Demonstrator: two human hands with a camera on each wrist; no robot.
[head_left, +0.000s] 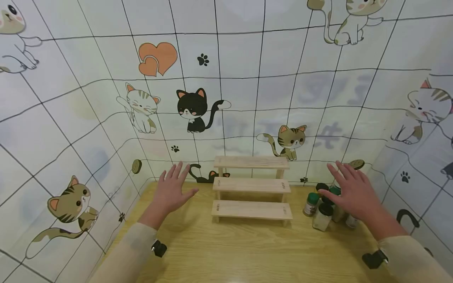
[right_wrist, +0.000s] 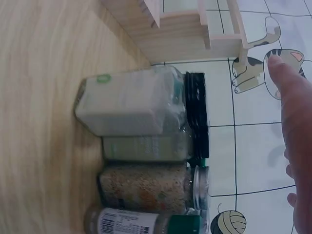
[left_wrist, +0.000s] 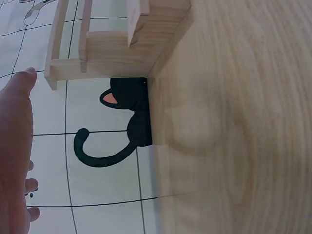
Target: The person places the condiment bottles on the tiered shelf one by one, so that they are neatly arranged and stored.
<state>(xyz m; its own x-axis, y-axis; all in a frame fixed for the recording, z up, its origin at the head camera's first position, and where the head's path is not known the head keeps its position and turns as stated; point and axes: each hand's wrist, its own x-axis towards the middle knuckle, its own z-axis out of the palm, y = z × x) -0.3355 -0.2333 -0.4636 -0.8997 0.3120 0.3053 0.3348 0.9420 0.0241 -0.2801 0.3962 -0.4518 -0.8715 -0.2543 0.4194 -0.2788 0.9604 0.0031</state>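
Observation:
My left hand (head_left: pixel 172 192) hovers with spread fingers over the left side of the wooden table, holding nothing. On the other side my right hand (head_left: pixel 354 192) is spread in the air above a cluster of spice jars, partly covering them in the head view. Among these are a clear jar with a black lid (head_left: pixel 323 217) and a smaller jar with a green lid (head_left: pixel 311 204). From the right wrist, a jar of coarse mixed seasoning (right_wrist: pixel 146 187) and a labelled jar with a green cap (right_wrist: pixel 146 222) also show. Between both hands stands a three-step wooden rack (head_left: pixel 252 209) with bare steps.
Behind and beside the wooden table (head_left: pixel 226 251) hang white wall coverings (head_left: pixel 240 90) with a black grid and cartoon cats. The rack stands near the back wall, and the jars are to its right.

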